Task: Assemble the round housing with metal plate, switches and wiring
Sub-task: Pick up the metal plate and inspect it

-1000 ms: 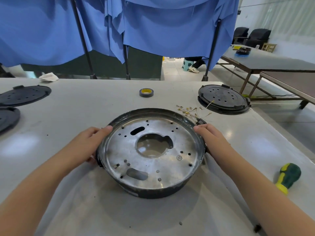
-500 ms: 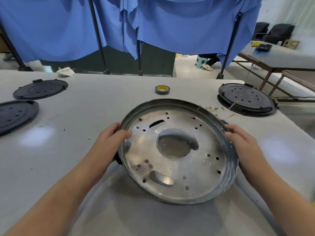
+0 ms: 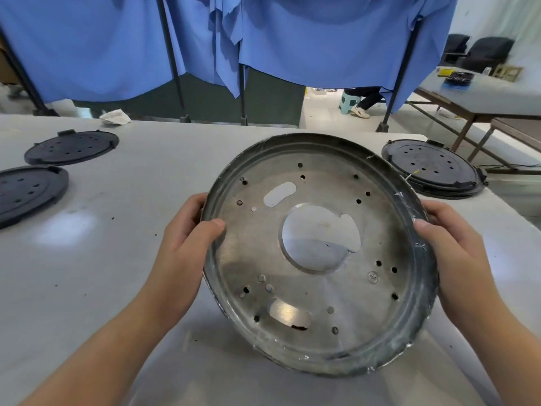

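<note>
While both hands grip opposite edges, the round housing (image 3: 319, 253) with its metal plate hangs tilted toward the viewer above the table (image 3: 146, 177), between left hand (image 3: 187, 238) and right hand (image 3: 456, 244), equally near

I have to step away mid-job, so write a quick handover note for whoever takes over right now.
Left hand: grips the housing at its left rim, thumb on the plate.
Right hand: grips the right rim.
Housing: held off the table, tilted toward the camera.
Done: plate sits in the housing.
Left: no switches or wiring visible on it; both remain to be fitted.
</note>
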